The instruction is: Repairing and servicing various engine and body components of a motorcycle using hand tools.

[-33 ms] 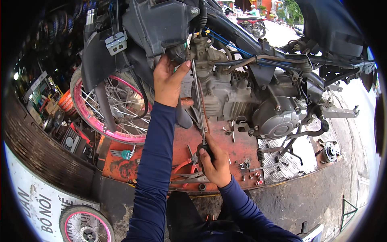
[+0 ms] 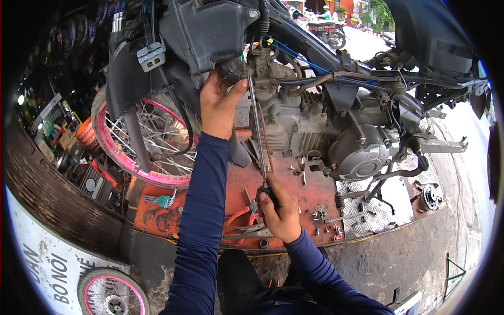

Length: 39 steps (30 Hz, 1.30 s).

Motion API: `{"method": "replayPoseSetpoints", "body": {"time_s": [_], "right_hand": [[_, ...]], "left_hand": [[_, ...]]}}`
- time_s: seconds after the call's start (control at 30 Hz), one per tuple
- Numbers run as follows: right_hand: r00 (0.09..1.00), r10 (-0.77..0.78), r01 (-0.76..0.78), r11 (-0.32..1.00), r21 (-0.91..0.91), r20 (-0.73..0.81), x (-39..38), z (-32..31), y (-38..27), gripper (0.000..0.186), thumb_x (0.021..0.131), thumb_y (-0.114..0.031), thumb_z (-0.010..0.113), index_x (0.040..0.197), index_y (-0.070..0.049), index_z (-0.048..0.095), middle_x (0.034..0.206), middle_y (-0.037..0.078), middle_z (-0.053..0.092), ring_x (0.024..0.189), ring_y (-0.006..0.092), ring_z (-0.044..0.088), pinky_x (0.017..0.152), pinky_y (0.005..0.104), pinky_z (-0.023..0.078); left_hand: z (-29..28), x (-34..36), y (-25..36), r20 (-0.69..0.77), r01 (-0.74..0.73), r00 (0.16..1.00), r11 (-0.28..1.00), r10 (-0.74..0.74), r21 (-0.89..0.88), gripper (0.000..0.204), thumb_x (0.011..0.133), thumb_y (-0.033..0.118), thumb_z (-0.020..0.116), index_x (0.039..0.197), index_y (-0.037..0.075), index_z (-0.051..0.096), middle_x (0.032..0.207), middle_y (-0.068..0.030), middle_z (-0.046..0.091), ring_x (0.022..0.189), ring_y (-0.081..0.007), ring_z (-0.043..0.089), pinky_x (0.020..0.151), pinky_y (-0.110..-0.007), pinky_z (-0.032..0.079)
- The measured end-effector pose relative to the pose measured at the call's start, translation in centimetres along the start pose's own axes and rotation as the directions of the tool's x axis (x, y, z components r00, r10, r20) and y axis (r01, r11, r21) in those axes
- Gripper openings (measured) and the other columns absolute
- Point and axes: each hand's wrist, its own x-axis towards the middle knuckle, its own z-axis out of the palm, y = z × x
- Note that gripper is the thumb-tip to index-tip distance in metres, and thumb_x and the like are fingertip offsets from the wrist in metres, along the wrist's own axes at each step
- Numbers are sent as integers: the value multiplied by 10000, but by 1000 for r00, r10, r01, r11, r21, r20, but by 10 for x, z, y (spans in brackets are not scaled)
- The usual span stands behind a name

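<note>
A long screwdriver [image 2: 256, 131] with a black handle is gripped in my right hand [image 2: 281, 210], its metal shaft pointing up. The screwdriver's tip meets the side of the carburetor area [image 2: 258, 65] above the engine [image 2: 283, 126]. My left hand [image 2: 220, 105] reaches up under the black air box [image 2: 202, 37], fingers curled behind the intake part and partly hidden. The left thumb lies right beside the screwdriver tip. A thin brown hose [image 2: 265, 139] hangs alongside the shaft.
Below the motorcycle is a red work platform [image 2: 163, 215] holding red-handled pliers [image 2: 239, 215], a hex key set [image 2: 163, 199] and several small bolts [image 2: 328, 228]. A metal tread plate [image 2: 362, 223] lies right of them. A pink-rimmed front wheel [image 2: 118, 147] stands left; a loose wheel [image 2: 113, 294] is lower left.
</note>
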Motion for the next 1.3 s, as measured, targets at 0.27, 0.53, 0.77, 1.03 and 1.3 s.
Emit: {"method": "replayPoseSetpoints", "body": {"time_s": [0.27,0.53,0.77,1.03,1.3], "right_hand": [[999,-40,40,999,-8,-8,4,3,3,405,900,-25,512,1283,98,464,684,63,552,578,101,518,559,246,442],[935,270,-353,757,550,228,6,-3,-21,390,933,-45,489,1310,52,469,789,23,538,653,76,511,579,219,437],[936,319,-353,828,436,152,10,-2,-30,374,978,-132,483,1312,36,473,800,-8,526,673,67,496,612,209,444],[800,382,-595,607,526,463,45,-28,-16,248,935,-179,586,1065,25,640,884,44,638,824,122,592,786,276,493],[751,301,-610,657,443,587,73,-31,-21,183,882,-133,658,1012,-5,661,838,12,661,660,43,489,618,201,395]], "left_hand": [[-3,-4,-1,-18,33,999,998,-34,-45,390,837,-31,598,1216,-29,507,1103,-63,588,989,-133,559,888,-270,450],[-3,-3,-2,-13,32,999,997,-33,-65,381,833,-68,561,1208,-31,510,1099,-65,587,988,-143,556,880,-274,449],[-2,-4,-1,-7,13,1000,999,-14,-40,332,831,-58,586,1156,-28,525,1075,-65,596,985,-145,560,874,-274,449],[-1,-5,4,-3,28,1000,1000,-28,-12,304,832,-43,613,1122,-44,525,1065,-91,611,997,-141,569,856,-261,462],[-10,-3,-2,22,7,1000,1000,-6,-11,320,830,-35,623,1137,-45,530,1087,-95,615,1027,-154,568,900,-270,439]]}}
